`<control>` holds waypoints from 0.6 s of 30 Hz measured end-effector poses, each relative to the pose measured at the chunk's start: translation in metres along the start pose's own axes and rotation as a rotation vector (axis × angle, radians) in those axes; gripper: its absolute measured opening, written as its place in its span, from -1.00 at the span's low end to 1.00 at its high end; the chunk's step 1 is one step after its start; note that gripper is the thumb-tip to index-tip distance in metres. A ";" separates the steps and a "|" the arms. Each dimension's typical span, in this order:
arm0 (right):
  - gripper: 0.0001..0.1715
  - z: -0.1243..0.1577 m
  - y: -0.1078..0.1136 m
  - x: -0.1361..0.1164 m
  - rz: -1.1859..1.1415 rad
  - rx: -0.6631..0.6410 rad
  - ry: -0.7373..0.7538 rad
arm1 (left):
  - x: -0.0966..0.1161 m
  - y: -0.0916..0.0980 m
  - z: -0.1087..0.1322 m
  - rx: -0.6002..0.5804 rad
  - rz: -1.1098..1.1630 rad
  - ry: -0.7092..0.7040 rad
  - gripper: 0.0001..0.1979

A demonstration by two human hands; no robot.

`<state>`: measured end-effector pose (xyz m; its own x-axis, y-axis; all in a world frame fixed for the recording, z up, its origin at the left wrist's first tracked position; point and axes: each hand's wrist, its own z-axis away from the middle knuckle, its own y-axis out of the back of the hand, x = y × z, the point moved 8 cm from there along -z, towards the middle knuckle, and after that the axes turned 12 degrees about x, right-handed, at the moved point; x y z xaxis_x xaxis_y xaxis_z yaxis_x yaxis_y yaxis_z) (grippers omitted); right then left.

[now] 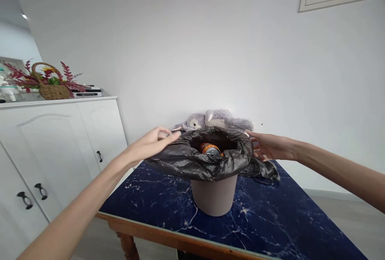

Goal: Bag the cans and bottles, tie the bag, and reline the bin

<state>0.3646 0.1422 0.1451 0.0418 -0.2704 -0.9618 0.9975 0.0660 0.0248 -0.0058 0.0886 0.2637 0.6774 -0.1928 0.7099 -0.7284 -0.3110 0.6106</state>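
A grey-beige trash bin (214, 196) stands upright on a blue marble-patterned table. A black trash bag (183, 160) lines it, its edge folded outward over the rim and hanging loosely. Inside the bag's mouth lies an orange drink can (210, 149), tilted with its silver top toward me. My left hand (155, 143) is at the left edge of the bag, thumb and fingers apart. On the opposite side my right hand (272, 146) has its fingers spread against the bag's right edge. Part of each hand's contact with the plastic is hidden.
Behind the bin, a grey plush toy (216, 119) lies against the wall. The wooden-edged table (156, 208) extends to the right. At left stands a white cabinet (57, 140) topped by a wicker basket (54, 91) of artificial flowers and a clear bottle (9, 87).
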 end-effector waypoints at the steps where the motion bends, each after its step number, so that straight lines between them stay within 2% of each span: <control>1: -0.40 -0.003 -0.003 0.002 -0.016 -0.038 -0.014 | 0.001 -0.006 -0.003 -0.059 -0.075 -0.049 -0.36; 4: -0.41 -0.006 -0.009 -0.004 -0.043 -0.112 0.038 | 0.006 -0.019 -0.011 -0.150 -0.133 -0.165 -0.47; 6: -0.45 -0.005 -0.011 -0.011 -0.008 -0.105 0.114 | 0.010 -0.020 -0.014 -0.115 -0.061 -0.172 -0.49; 9: -0.55 0.000 -0.012 -0.019 0.066 -0.043 0.205 | 0.019 -0.016 -0.017 0.021 0.176 -0.169 -0.55; 12: -0.55 0.001 -0.012 -0.019 0.102 0.004 0.243 | 0.025 -0.008 -0.017 0.177 0.394 -0.165 -0.65; 14: -0.50 0.000 -0.007 -0.019 0.135 0.043 0.289 | 0.026 -0.003 -0.017 0.264 0.472 -0.171 -0.68; 18: -0.47 0.005 0.003 -0.034 0.183 0.113 0.467 | 0.032 0.006 -0.016 0.375 0.561 -0.280 -0.66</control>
<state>0.3669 0.1463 0.1790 0.2123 0.1956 -0.9574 0.9772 -0.0392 0.2086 0.0093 0.0956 0.2955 0.2505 -0.6319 0.7334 -0.9233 -0.3838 -0.0153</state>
